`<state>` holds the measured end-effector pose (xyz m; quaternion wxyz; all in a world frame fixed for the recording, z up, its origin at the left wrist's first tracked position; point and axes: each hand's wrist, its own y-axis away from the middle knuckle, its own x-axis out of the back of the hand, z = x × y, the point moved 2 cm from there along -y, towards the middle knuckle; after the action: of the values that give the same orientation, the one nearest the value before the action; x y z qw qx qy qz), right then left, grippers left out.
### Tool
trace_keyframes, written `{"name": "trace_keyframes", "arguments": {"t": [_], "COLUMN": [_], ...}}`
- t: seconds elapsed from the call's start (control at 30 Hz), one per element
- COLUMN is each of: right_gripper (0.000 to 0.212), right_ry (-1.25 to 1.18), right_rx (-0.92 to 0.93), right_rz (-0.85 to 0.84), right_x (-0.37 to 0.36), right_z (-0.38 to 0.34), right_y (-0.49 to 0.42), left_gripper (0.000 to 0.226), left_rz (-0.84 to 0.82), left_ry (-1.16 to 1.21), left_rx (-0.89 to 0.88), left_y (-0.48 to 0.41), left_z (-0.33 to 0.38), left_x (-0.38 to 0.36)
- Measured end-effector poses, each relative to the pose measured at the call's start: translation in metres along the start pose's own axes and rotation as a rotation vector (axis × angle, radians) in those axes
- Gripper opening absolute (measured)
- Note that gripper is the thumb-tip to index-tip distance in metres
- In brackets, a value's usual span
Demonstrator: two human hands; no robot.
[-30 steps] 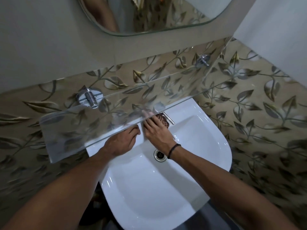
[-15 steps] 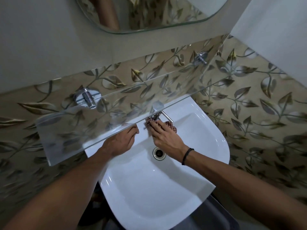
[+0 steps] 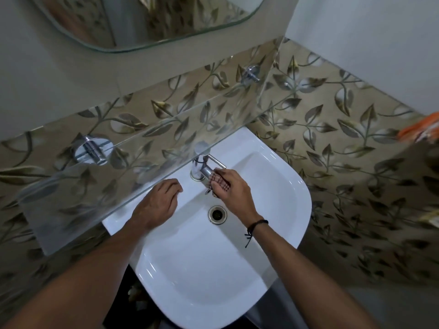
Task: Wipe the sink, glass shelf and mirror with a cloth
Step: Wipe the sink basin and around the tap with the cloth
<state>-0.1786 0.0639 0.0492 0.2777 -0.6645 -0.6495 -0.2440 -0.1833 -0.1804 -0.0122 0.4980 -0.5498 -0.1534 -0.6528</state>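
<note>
A white sink (image 3: 280, 186) is fixed to the tiled wall below a clear glass shelf (image 3: 114, 167). A mirror (image 3: 147, 17) hangs above, cut off at the top. My right hand (image 3: 234, 189) holds a small checked cloth (image 3: 219, 181) wrapped round the spout of the chrome tap (image 3: 202, 166). My left hand (image 3: 158, 204) rests on the sink's back rim just under the shelf's front edge, fingers loosely bent and holding nothing.
Two chrome brackets, one at the left (image 3: 91, 150) and one at the right (image 3: 249, 73), hold the shelf to the leaf-patterned tiles. The drain (image 3: 217, 214) sits in the basin. An orange object (image 3: 420, 131) pokes in at the right edge.
My right hand has drawn the cloth out from under the shelf and onto the tap's spout. The left hand has stayed on the rim. The view has shifted downward and right.
</note>
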Motion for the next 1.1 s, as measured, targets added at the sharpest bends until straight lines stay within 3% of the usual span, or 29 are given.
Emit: {"name": "trace_keyframes", "arguments": {"t": [0.1, 0.23, 0.4, 0.53, 0.67, 0.73, 0.9, 1.1], "right_gripper": [0.030, 0.041, 0.056, 0.027, 0.036, 0.043, 0.026, 0.049], "right_ry": [-0.346, -0.896, -1.278, -1.494, -1.340, -1.247, -1.178, -0.779], "right_rx": [-0.273, -0.594, -0.706, -0.789, -0.819, -0.780, -0.644, -0.526], "right_rz": [-0.221, -0.364, -0.313, -0.129, 0.335, 0.433, 0.402, 0.360], "right_x": [0.010, 0.009, -0.016, -0.024, -0.036, -0.044, -0.083, -0.137], "right_z": [-0.003, 0.001, 0.023, 0.035, 0.053, 0.052, 0.031, 0.001], "right_y": [-0.018, -0.013, 0.002, 0.024, 0.022, 0.014, 0.001, 0.023], "left_gripper": [0.022, 0.022, 0.022, 0.022, 0.025, 0.025, 0.022, 0.024], "left_rz": [-0.014, -0.028, -0.056, -0.071, -0.097, -0.097, -0.102, -0.128], "left_ry": [0.000, 0.006, 0.019, 0.035, 0.032, 0.030, 0.041, 0.043], "left_rx": [0.013, 0.014, 0.038, 0.051, 0.052, 0.049, 0.047, 0.051], "left_y": [0.000, 0.000, -0.002, 0.000, -0.001, -0.003, -0.004, -0.007], "left_z": [0.003, 0.004, 0.003, 0.003, 0.006, 0.007, 0.008, 0.010], "left_x": [0.001, 0.002, 0.004, 0.003, 0.005, 0.006, 0.009, 0.012]}}
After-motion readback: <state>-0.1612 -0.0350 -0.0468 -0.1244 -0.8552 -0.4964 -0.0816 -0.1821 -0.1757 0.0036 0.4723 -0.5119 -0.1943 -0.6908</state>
